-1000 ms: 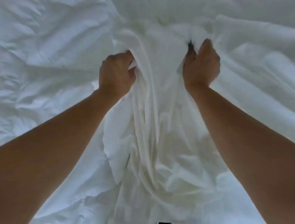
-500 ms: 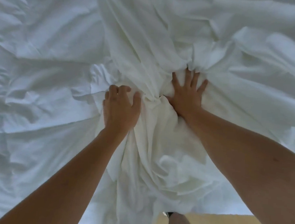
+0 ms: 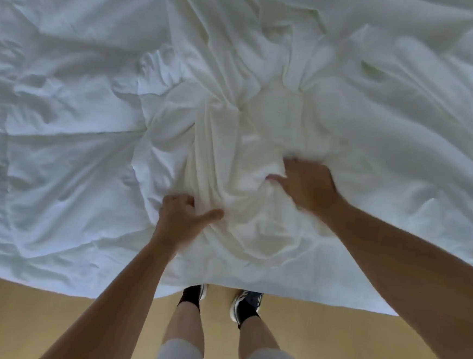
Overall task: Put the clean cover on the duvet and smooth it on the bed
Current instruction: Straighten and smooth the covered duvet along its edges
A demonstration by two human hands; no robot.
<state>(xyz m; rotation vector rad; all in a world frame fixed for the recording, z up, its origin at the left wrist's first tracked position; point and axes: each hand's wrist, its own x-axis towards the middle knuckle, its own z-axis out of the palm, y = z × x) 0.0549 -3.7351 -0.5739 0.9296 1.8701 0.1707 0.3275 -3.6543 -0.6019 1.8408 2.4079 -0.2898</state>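
Note:
A creamy white duvet cover (image 3: 248, 118) lies bunched in folds down the middle of the bed. It rests on paler, bluish white bedding (image 3: 63, 137) that spreads to both sides; I cannot tell whether that is the duvet or a sheet. My left hand (image 3: 179, 221) is near the bed's front edge, its fingers curled into a fold of the cover and its thumb stretched out on top. My right hand (image 3: 307, 185), slightly blurred, is a little farther in and digs its fingers into the bunched cover, with the thumb pressed against the cloth.
The bedding's front edge (image 3: 291, 294) hangs over a tan floor (image 3: 49, 314). My legs and dark shoes (image 3: 246, 303) stand right against that edge. Crumpled white cloth fills the whole upper view.
Both hands have drawn back from the middle of the bed toward its near edge, taking new holds on the bunched cover. The view has pulled back, showing floor and feet.

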